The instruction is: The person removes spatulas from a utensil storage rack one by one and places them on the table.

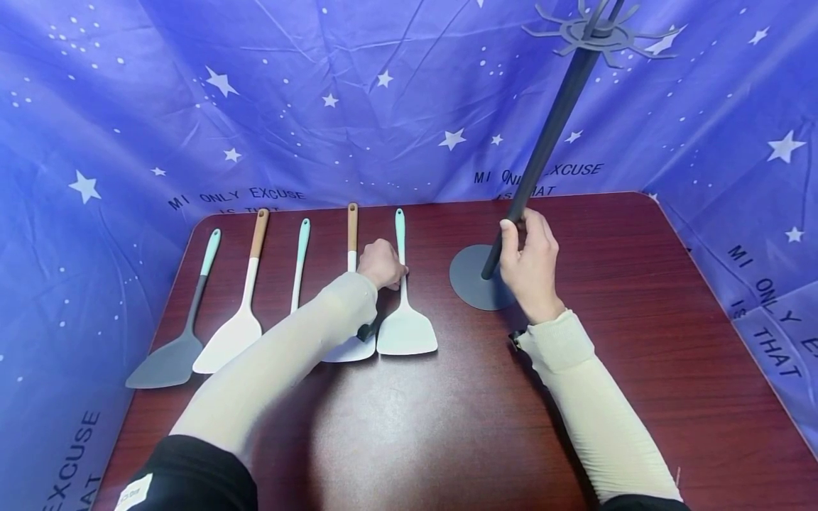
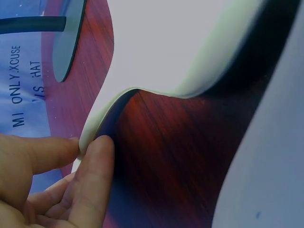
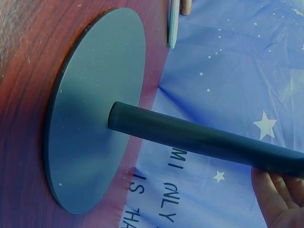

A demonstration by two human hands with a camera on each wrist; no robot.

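In the head view, my left hand pinches the shaft of a white spatula with a mint-green handle end. The left wrist view shows the thumb on one side of the white spatula's neck and fingers on the other; the broad blade is close to the camera. My right hand grips the dark grey pole of a utensil stand, low down, above its round base. A ring of hooks tops the pole. Only part of the right hand shows in the right wrist view.
Left of the held spatula, a row lies on the reddish-brown table: a grey spatula, a white wooden-handled one, a mint-handled one and another wooden-handled one. My left sleeve partly covers the row. A blue starry cloth surrounds the table.
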